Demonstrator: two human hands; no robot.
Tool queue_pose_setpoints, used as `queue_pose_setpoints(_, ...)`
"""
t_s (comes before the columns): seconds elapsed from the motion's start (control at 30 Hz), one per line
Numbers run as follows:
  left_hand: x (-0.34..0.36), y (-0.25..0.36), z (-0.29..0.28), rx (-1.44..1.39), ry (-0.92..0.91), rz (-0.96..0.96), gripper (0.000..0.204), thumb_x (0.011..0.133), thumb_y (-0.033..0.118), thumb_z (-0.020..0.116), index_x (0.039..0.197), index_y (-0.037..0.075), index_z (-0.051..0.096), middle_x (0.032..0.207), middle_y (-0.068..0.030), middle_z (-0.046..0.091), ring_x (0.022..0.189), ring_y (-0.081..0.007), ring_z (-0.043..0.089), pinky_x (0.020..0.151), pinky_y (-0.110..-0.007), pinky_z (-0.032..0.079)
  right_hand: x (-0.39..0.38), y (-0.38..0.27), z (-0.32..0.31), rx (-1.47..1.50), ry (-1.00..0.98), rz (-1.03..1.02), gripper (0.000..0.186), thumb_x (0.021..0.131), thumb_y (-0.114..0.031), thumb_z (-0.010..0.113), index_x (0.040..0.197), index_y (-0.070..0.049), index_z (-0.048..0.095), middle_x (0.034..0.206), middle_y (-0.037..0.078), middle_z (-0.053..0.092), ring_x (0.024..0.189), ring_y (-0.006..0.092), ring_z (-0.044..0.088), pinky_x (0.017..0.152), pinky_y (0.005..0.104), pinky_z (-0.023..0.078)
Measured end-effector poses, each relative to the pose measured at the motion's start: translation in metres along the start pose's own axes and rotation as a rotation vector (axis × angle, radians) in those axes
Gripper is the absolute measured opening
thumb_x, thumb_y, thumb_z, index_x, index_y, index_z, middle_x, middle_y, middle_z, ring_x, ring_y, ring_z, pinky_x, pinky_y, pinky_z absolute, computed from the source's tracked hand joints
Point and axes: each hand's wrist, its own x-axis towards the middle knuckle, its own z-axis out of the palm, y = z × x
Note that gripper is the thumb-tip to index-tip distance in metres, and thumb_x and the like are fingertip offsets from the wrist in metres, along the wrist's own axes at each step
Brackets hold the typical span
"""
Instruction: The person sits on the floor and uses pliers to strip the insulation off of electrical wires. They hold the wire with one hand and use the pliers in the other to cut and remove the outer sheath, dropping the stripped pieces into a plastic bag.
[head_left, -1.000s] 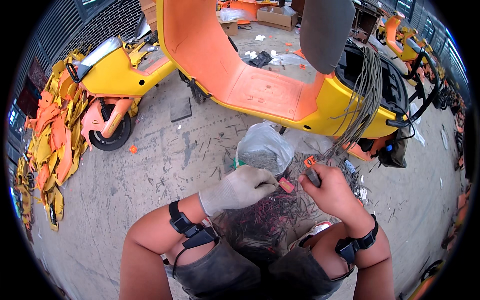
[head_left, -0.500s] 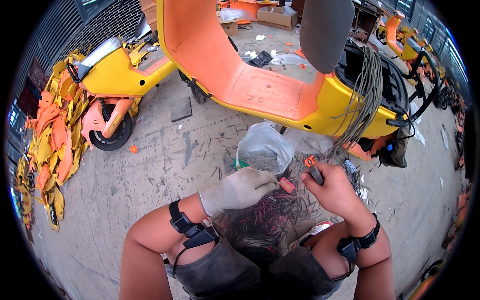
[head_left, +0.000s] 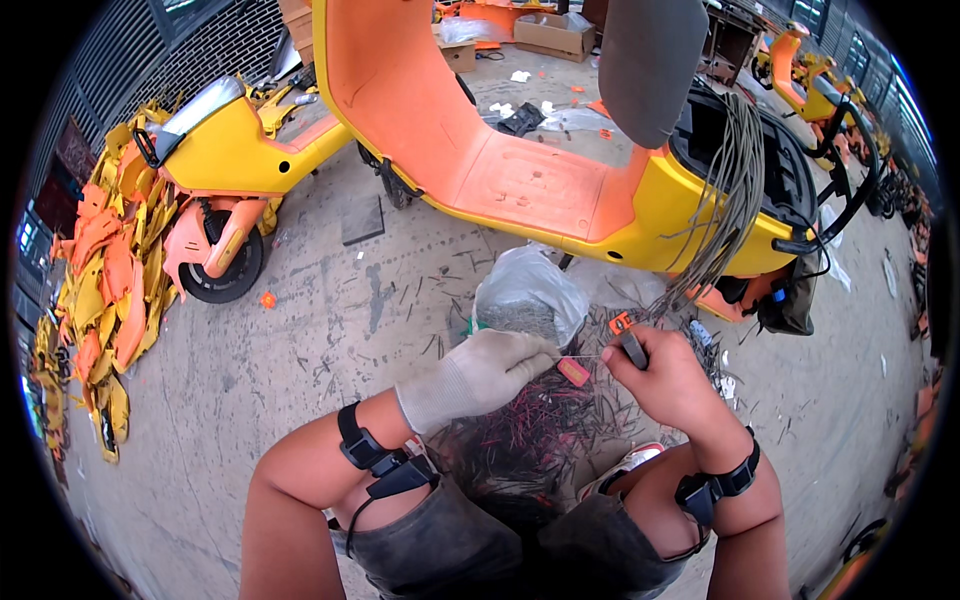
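Note:
My left hand [head_left: 475, 376] wears a pale knit glove and pinches a thin wire [head_left: 580, 357] that runs across to my right hand. My right hand [head_left: 668, 379] is bare and grips a small cutting tool [head_left: 630, 345] with orange handles, its jaws at the wire's end. Both hands hover over a heap of short dark and red wire pieces [head_left: 540, 430] on the ground between my knees. A clear plastic bag [head_left: 530, 295] with more cut pieces stands just beyond the hands.
A yellow and orange scooter body [head_left: 520, 170] lies right ahead, a bundle of grey cables [head_left: 730, 190] hanging from its seat well. Another yellow scooter front [head_left: 220, 170] is at the left, with stacked yellow and orange panels [head_left: 90, 290] beyond. Cardboard boxes [head_left: 550, 30] sit far back.
My hands have stayed nearly in place; the right hand has shifted slightly along the wire with the cutting tool.

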Motion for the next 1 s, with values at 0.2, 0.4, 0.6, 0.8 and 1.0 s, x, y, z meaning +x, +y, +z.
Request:
queue_pose_setpoints(0.2, -0.002, 0.008, -0.002, 0.084, -0.039, -0.107, 0.024, 0.091, 0.024, 0.069, 0.104, 0.004, 0.071, 0.095, -0.0157, 0.073, 0.093, -0.0307, 0.072, 0.084, -0.039, 0.056, 0.001, 0.004, 0.001, 0.004, -0.001, 0.006, 0.030, 0.091, -0.023, 0.070, 0.080, 0.004, 0.064, 0.060, 0.019, 0.059, 0.052, 0.0330, 0.058, 0.054, 0.0406, 0.047)
queue_pose_setpoints(0.4, 0.001, 0.017, -0.011, 0.043, -0.074, -0.213, 0.027, 0.091, 0.026, 0.069, 0.107, 0.004, 0.071, 0.096, -0.0139, 0.074, 0.093, -0.0277, 0.073, 0.084, -0.036, 0.056, 0.000, 0.006, 0.002, -0.003, 0.008, -0.004, 0.032, 0.091, -0.024, 0.070, 0.079, 0.004, 0.062, 0.057, 0.018, 0.056, 0.050, 0.0297, 0.055, 0.053, 0.0412, 0.045)
queue_pose_setpoints(0.6, -0.003, -0.005, -0.001, 0.091, -0.022, 0.053, 0.028, 0.098, 0.026, 0.059, 0.113, 0.004, 0.067, 0.096, -0.0123, 0.074, 0.086, -0.0264, 0.073, 0.079, -0.036, 0.057, 0.002, 0.000, -0.002, -0.029, 0.005, 0.050, 0.032, 0.092, -0.025, 0.069, 0.084, 0.005, 0.064, 0.059, 0.017, 0.056, 0.052, 0.0258, 0.055, 0.055, 0.0396, 0.046)
queue_pose_setpoints(0.8, 0.006, 0.005, -0.002, -0.251, 0.019, -0.291, 0.028, 0.106, 0.023, 0.047, 0.112, 0.000, 0.063, 0.095, -0.0112, 0.073, 0.077, -0.0182, 0.072, 0.072, -0.030, 0.058, 0.009, 0.018, 0.006, 0.247, 0.102, 0.084, 0.037, 0.101, -0.032, 0.063, 0.086, 0.002, 0.060, 0.069, 0.005, 0.059, 0.062, 0.0159, 0.051, 0.060, 0.0325, 0.046)
queue_pose_setpoints(1.0, 0.008, 0.018, 0.017, -0.739, 0.149, -0.320, 0.026, 0.109, 0.019, 0.039, 0.112, -0.001, 0.055, 0.099, -0.0159, 0.070, 0.082, -0.0176, 0.069, 0.076, -0.030, 0.057, 0.025, 0.012, 0.020, 1.170, 0.131, 0.158, 0.040, 0.106, -0.039, 0.052, 0.092, -0.003, 0.056, 0.076, 0.003, 0.052, 0.070, 0.0156, 0.052, 0.066, 0.0319, 0.048)
